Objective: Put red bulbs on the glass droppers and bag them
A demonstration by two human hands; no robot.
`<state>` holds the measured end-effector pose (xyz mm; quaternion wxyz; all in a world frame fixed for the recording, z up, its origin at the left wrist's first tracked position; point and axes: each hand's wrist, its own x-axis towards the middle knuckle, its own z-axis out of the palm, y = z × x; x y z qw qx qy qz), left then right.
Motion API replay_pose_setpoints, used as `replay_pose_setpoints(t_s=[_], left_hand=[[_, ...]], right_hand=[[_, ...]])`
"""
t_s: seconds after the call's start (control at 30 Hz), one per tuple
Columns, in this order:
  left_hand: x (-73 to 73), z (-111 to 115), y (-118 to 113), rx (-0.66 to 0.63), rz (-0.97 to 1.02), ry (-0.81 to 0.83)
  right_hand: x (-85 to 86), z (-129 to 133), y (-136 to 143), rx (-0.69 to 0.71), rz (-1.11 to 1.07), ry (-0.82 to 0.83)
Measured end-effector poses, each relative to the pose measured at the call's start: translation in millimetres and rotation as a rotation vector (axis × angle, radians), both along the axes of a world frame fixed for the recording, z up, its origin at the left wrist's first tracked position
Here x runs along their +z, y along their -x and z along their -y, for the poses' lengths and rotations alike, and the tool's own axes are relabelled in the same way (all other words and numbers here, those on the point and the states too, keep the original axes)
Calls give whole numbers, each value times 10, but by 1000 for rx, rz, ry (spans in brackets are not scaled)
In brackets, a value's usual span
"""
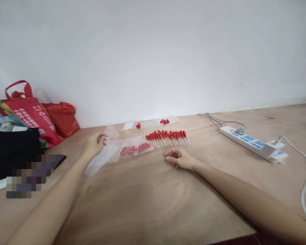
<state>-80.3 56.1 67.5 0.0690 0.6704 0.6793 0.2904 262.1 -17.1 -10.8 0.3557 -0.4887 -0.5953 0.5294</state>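
Observation:
My left hand [95, 143] is closed in a pinch on a clear plastic bag [111, 133], which stands up from its fingertips. More clear bags [102, 160] lie flat beneath and beside that hand. My right hand [180, 158] rests on the table with its fingers loosely curled and slightly apart, and nothing shows in it. Just beyond it lies a row of pale sticks with red tips [168, 136]. Between the hands are two clear zip bags, a left one [129, 149] and a right one [144, 147], both containing red-tipped pieces.
Farther back, small red pieces [164, 121] and another red piece [138, 125] lie on or in clear bags. A white power strip [252, 143] with cables is at right. A red shopping bag [35, 117], a red plastic bag [62, 117] and black fabric [15, 149] stand left.

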Motion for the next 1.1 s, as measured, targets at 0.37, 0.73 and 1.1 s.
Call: replay_pose_setpoints(t_s=[0.37,0.73,1.1], left_hand=[[-342,738,-1078,-804,404,628],[-495,1082,-1272,-843,-186,243],[-522,1083,-1274,-835,-215,240]], right_hand=[[102,93,25,73,12,-15],[35,67,-9,89,-43,122],[71,118,-32,97,0,132]])
